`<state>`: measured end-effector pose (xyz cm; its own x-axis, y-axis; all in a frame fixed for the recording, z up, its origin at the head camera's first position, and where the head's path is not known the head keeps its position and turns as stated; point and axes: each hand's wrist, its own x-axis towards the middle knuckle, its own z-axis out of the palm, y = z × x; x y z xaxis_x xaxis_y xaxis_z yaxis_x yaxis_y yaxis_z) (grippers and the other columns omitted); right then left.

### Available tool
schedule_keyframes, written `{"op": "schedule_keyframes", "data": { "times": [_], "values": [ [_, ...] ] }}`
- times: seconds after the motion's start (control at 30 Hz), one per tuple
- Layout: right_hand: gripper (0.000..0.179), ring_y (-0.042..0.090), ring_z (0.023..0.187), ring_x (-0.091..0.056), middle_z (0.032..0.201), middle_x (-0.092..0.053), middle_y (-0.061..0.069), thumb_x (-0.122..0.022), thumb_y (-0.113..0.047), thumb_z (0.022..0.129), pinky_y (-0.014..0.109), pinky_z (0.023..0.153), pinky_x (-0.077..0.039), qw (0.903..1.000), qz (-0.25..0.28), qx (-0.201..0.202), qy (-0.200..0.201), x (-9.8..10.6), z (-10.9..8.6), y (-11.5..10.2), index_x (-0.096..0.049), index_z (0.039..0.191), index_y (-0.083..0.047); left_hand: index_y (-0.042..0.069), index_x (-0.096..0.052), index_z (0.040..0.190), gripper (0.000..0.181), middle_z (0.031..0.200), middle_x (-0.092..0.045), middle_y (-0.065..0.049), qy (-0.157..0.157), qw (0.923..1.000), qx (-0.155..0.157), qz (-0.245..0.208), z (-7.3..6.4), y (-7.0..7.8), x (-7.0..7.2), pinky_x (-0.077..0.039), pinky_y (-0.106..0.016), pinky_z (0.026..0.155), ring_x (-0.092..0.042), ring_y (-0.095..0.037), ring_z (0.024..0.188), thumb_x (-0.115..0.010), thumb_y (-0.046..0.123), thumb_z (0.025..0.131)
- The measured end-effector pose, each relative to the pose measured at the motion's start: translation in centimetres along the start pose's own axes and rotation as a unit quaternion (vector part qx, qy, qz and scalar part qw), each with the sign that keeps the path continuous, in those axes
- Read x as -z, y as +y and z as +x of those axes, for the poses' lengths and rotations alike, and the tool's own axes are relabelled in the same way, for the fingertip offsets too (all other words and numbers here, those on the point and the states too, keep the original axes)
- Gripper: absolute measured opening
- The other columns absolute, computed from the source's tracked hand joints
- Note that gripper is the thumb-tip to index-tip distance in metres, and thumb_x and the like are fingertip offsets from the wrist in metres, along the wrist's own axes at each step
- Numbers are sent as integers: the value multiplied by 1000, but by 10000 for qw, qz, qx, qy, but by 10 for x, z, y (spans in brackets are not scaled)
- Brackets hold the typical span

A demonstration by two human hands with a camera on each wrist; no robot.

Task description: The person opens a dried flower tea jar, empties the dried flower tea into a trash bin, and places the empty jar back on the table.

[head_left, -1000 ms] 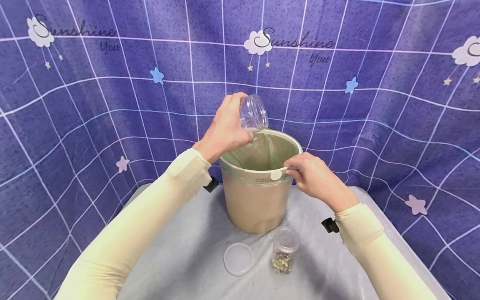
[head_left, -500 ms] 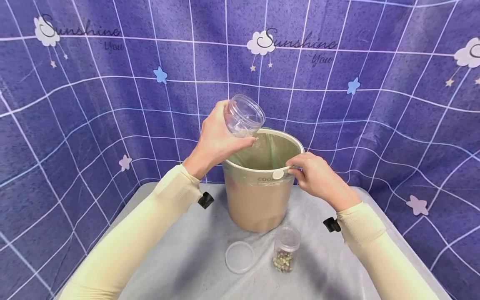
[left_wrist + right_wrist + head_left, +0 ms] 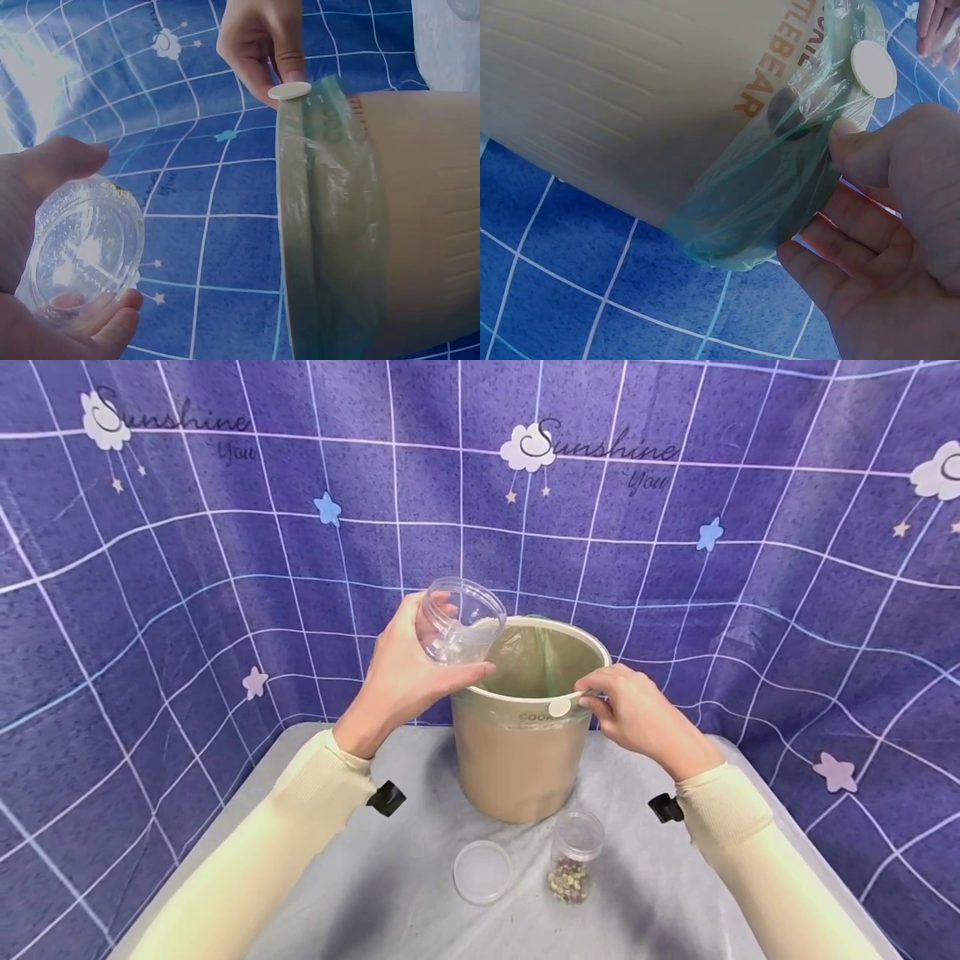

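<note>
My left hand [image 3: 408, 664] grips a clear plastic jar [image 3: 465, 627], tilted with its mouth towards the upper right, just left of and above the bin's rim. In the left wrist view a few small specks cling inside the jar [image 3: 86, 247]; otherwise it looks empty. The beige trash bin [image 3: 517, 768] stands upright, lined with a thin green bag [image 3: 757, 187] folded over its rim. At the rim's right front, beside a white round tab [image 3: 559, 707], my right hand [image 3: 637, 714] pinches the rim and bag between thumb and fingers.
In front of the bin, a clear round lid [image 3: 482, 872] lies on the grey-covered table [image 3: 420, 910]. To its right stands a second clear jar [image 3: 570, 872], partly filled with small mixed pieces. A purple checked curtain [image 3: 420, 485] encloses the back and sides.
My left hand has drawn the jar left and down from above the bin, turning its mouth more upward. The right hand keeps its hold on the rim.
</note>
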<state>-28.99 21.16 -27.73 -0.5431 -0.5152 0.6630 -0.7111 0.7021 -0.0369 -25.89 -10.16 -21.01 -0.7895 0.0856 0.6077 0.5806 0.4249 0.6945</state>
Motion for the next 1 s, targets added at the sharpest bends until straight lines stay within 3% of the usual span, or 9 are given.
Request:
{"op": "schedule_keyframes", "data": {
  "times": [0.17, 0.4, 0.73, 1.0],
  "values": [
    [15, 34, 98, -70, 98, -76, 11, -73, 2, 88, 51, 88, -55, 9999, -25, 15, -108, 1, 0, -1, -75, 102, 0, 20, -51, 140, 91, 129, -63, 6, -103, 9999, -75, -98, -14, -10, 5, -50, -38, 96, -62, -14, 111, -98, 33, 63],
    [16, 33, 101, -70, 101, -75, 11, -72, 1, 90, 50, 91, -54, 9996, -56, -19, -267, 5, 2, -3, -75, 105, 0, 18, -41, 153, 106, 132, -64, 4, -300, 9988, -135, -369, -33, -22, 12, -48, -39, 103, -64, -13, 115, -99, 27, 64],
    [16, 33, 100, -70, 101, -75, 12, -72, -2, 90, 50, 91, -54, 9995, -23, 21, -305, 3, 2, -1, -75, 106, -1, 25, -37, 155, 110, 133, -63, 3, -410, 9986, 24, -347, -58, -42, 16, -49, -41, 102, -64, -13, 118, -99, 26, 64],
    [15, 32, 100, -70, 101, -75, 12, -72, -1, 90, 50, 90, -54, 9995, -8, -50, -297, 5, 3, -1, -75, 105, -1, 19, -44, 147, 101, 134, -61, -5, -411, 9970, 40, -654, -78, -64, 14, -48, -24, 99, -62, -18, 122, -100, 19, 64]
  ]
}}
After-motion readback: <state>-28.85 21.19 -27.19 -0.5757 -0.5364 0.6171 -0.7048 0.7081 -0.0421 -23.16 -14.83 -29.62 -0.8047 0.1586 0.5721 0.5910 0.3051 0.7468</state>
